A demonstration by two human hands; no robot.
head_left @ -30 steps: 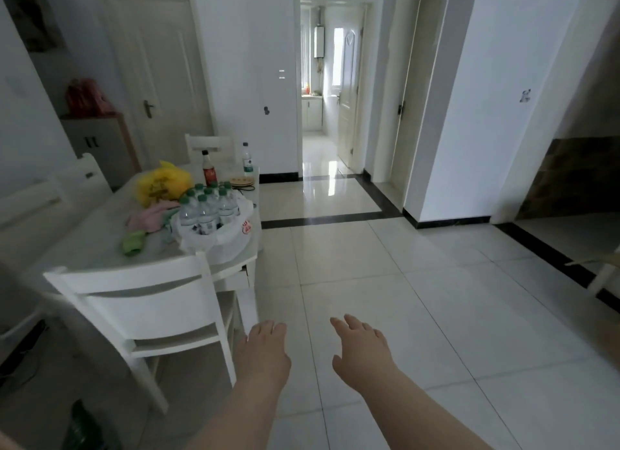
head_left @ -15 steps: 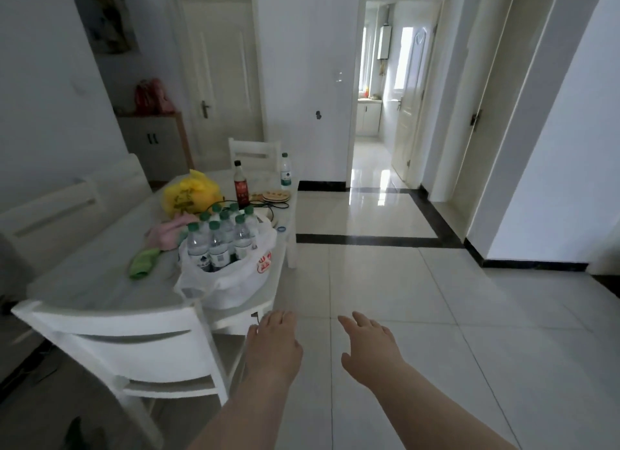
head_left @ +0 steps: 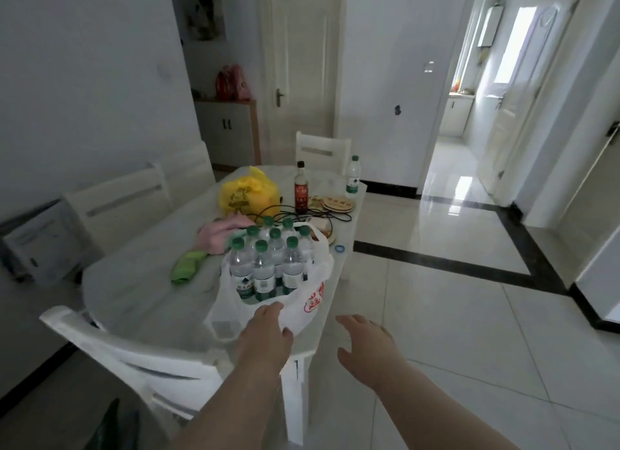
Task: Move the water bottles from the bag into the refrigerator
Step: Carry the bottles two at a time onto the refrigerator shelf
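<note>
Several green-capped water bottles [head_left: 265, 272] stand upright, packed together in a white plastic bag [head_left: 224, 302] near the front right edge of the table [head_left: 144, 292]. The left hand [head_left: 265, 330] stretches out with fingers straight, tips at the bag's near rim, gripping nothing. The right hand [head_left: 365, 337] hangs open, fingers loosely spread, over the floor [head_left: 436, 315] just beside the table. Behind the bag lie a pink cloth [head_left: 221, 231] and a green cloth [head_left: 186, 266]. Farther back stand a yellow bag [head_left: 246, 194], a dark bottle [head_left: 301, 189] and a lone water bottle [head_left: 352, 176]. A white chair [head_left: 134, 352] sits at the near side.
</note>
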